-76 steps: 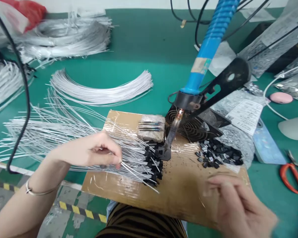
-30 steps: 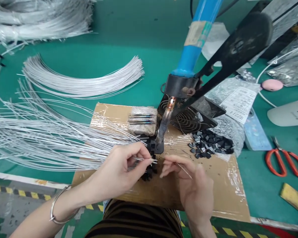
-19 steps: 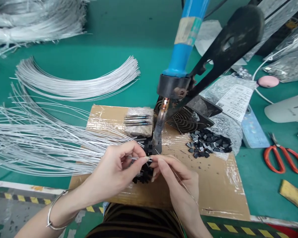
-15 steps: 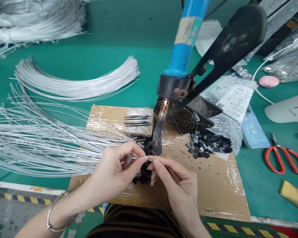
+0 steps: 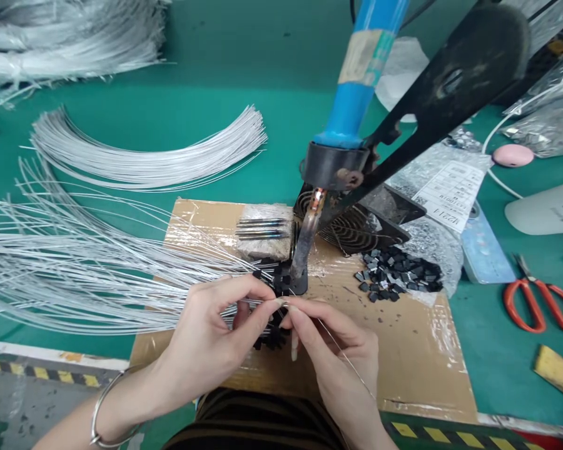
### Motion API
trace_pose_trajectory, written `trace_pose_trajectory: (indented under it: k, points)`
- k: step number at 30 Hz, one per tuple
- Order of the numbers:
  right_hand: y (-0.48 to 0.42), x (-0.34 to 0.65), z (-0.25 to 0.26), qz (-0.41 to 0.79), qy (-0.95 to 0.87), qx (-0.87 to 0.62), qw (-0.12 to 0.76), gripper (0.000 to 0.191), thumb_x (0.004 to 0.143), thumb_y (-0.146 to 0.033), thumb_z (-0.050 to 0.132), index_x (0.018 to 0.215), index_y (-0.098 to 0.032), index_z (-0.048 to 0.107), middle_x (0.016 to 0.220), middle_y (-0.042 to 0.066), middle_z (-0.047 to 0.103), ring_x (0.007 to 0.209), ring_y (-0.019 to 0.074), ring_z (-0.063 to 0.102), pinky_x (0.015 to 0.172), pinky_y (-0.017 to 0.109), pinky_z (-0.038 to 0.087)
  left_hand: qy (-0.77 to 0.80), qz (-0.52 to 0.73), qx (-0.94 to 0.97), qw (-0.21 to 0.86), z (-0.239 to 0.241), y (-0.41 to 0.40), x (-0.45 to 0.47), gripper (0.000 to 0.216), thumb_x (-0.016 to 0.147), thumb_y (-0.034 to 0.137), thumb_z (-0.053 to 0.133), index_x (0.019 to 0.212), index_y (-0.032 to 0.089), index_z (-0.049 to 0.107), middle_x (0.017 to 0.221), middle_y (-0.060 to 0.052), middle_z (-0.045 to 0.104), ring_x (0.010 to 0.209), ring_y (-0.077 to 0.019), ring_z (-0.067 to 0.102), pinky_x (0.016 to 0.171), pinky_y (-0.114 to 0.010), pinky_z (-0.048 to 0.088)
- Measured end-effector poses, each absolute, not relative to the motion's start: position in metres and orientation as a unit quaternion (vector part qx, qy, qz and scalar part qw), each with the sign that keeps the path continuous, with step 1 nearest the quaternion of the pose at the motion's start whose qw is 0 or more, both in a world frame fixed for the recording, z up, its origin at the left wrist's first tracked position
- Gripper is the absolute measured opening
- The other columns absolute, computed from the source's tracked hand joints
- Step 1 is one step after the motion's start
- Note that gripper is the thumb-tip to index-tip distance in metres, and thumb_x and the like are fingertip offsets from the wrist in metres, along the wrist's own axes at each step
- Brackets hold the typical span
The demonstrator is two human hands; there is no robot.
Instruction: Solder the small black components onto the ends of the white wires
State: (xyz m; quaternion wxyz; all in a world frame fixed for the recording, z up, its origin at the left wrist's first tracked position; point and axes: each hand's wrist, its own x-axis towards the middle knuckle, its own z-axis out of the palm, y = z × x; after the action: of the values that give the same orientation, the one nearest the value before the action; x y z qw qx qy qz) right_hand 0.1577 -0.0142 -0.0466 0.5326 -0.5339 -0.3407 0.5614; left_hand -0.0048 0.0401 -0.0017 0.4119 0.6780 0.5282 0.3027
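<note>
My left hand is closed in a pinch on the end of a white wire, just in front of the soldering iron. Thumb and forefinger of my right hand pinch a thin solder wire that trails down across the palm. Both sets of fingertips almost meet, hiding what lies between them. The iron's bent tip points down just behind the fingers. Black pieces on wire ends lie beneath my hands. Many loose white wires spread out to the left.
A cardboard sheet covers the work area. On it are a small fan, a pile of small black parts and a block with metal rods. Red-handled scissors lie right; a wire bundle lies behind.
The view has shifted slightly, so the iron and fan appear farther right. Both hands keep their pinch, with the fingertips still close together.
</note>
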Motion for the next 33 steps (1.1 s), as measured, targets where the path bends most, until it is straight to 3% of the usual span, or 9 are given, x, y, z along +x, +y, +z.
trace_pose_trajectory:
  k: [10,23,33]
  points:
    - [-0.008,0.16,-0.051,0.654,-0.258,-0.47,0.534,0.013,0.094,-0.041,0.085,0.098,-0.03,0.091,0.07,0.0,0.077,0.05,0.0049,0.06,0.048,0.01,0.053,0.551,0.299,0.651,0.428,-0.004,0.034,-0.003,0.018,0.095,0.017,0.067,0.078,0.02,0.071,0.06,0.007,0.059,0.049,-0.0083,0.045,0.046,-0.02,0.036]
    - [-0.01,0.163,-0.058,0.69,-0.23,-0.441,0.526,0.008,0.093,-0.037,0.088,0.093,-0.029,0.091,0.07,0.0,0.079,0.049,0.0038,0.06,0.046,0.008,0.051,0.542,0.278,0.644,0.463,-0.002,0.034,-0.003,0.02,0.097,0.02,0.063,0.078,0.02,0.067,0.058,0.008,0.049,0.05,-0.009,0.039,0.046,-0.022,0.032]
    - [-0.002,0.163,-0.05,0.712,-0.184,-0.442,0.513,0.019,0.081,-0.04,0.094,0.076,-0.023,0.088,0.062,0.002,0.075,0.043,0.0068,0.054,0.037,0.013,0.044,0.539,0.233,0.592,0.552,-0.002,0.037,-0.006,0.024,0.097,0.031,0.063,0.077,0.019,0.067,0.063,0.001,0.059,0.056,-0.0138,0.047,0.05,-0.027,0.032]
